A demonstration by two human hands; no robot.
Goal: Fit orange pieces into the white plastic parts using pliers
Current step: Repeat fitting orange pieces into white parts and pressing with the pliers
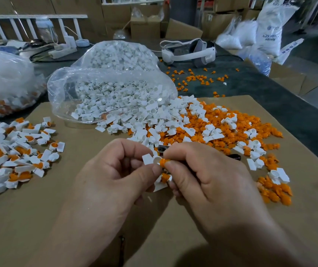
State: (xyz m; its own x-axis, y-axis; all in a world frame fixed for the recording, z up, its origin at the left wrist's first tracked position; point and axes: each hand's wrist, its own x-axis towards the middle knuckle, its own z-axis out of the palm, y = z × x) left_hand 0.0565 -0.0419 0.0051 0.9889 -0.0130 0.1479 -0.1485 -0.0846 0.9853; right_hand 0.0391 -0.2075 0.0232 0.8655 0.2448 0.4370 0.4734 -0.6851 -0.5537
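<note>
Head view: left hand [113, 170] pinches a white part [147, 158], right hand [208, 174] pinches an orange piece [163, 162] against it.

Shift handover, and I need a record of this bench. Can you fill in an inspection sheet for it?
Surface: cardboard sheet over a dark mat.
Job's things: white part and orange piece meet between the hands; mixed loose pile ahead; fitted pile at left; open bag of white parts; dark tool half hidden behind the hands, possibly pliers.
Clutter: headset, stray orange bits on the mat, second bag far left.
Grippers: left hand pinches the white part; right hand pinches the orange piece.
Cables: power strip with white cords, far left.
Surroundings: boxes, sacks.
</note>
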